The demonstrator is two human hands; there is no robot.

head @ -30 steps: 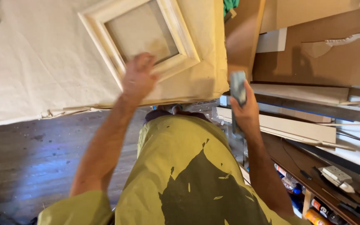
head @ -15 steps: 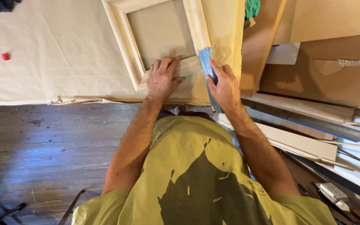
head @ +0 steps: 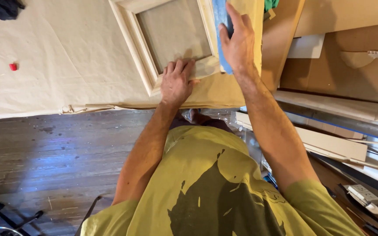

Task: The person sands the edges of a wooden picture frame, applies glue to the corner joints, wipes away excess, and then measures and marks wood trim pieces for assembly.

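Observation:
A pale unfinished wooden frame [head: 130, 41] with a recessed centre panel lies flat on a cloth-covered table [head: 57, 57]. My left hand [head: 178, 81] presses flat on the frame's near edge, fingers spread onto the moulding. My right hand [head: 239, 41] grips a blue sanding block [head: 219, 17] and holds it against the frame's right rail. Both forearms reach forward from my yellow-green shirt.
A small red object [head: 13, 66] and a dark cloth [head: 1, 8] lie on the table's left side. Wooden boards and trim strips [head: 329, 105] are stacked to the right. Dark wooden floor [head: 44, 157] lies below the table edge; tools [head: 362, 194] sit at lower right.
My right hand has come up from beside the table and brought the blue block onto the frame's right rail. My left hand has stayed on the frame's near edge while the view shifted.

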